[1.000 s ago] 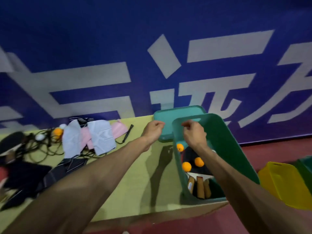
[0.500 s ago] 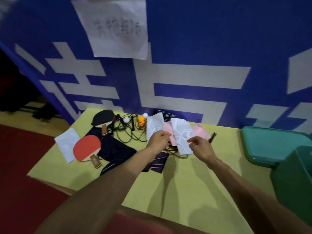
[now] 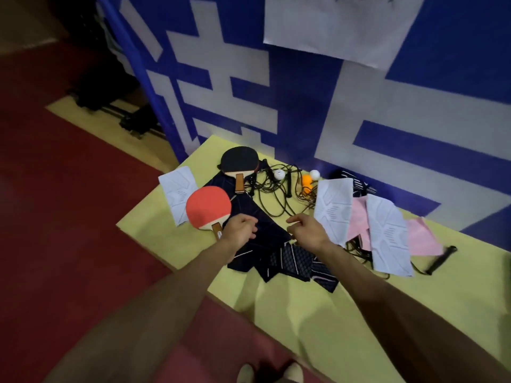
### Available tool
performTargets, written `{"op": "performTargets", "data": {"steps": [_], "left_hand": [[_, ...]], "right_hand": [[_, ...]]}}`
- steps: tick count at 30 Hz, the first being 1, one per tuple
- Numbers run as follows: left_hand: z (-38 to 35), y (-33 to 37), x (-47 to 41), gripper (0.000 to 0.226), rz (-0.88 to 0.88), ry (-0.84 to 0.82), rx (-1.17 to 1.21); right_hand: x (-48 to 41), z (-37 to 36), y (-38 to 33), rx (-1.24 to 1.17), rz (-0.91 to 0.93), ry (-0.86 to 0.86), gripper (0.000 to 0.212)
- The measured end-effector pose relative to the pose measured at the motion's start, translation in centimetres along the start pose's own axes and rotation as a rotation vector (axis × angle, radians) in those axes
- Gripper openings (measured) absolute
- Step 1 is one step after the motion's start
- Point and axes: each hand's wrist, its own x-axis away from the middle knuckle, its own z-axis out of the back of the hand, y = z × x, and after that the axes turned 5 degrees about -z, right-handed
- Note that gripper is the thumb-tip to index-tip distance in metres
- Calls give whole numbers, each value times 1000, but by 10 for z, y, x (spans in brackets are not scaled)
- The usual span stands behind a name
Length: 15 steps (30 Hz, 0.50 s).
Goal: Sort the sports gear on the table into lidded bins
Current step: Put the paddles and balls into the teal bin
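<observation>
Head | left hand, right hand loosely curled, empty | above dark cloths

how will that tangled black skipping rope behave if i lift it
The tangled black skipping rope will probably hang floppy, dragging its loops. It likely snags the orange ball and left white ball lying among its coils; both may roll.

Two bare forearms reach up from the lower corners of the frame and converge near its middle. The left hand and the right hand hang near each other but apart, backs upward, fingers loosely curled, with nothing visibly gripped.
</observation>
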Motion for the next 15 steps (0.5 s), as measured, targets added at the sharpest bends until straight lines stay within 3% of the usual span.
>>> {"op": "performTargets", "data": {"steps": [5,15], "left_hand": [[24,-15,-7,14,91,80,36],[57,-58,-78,24,320,162,49]], "right_hand": [[-21,-17,-5,-30,-1,-84,18],[-86,-67,-39,12,-58,-145,17]]}}
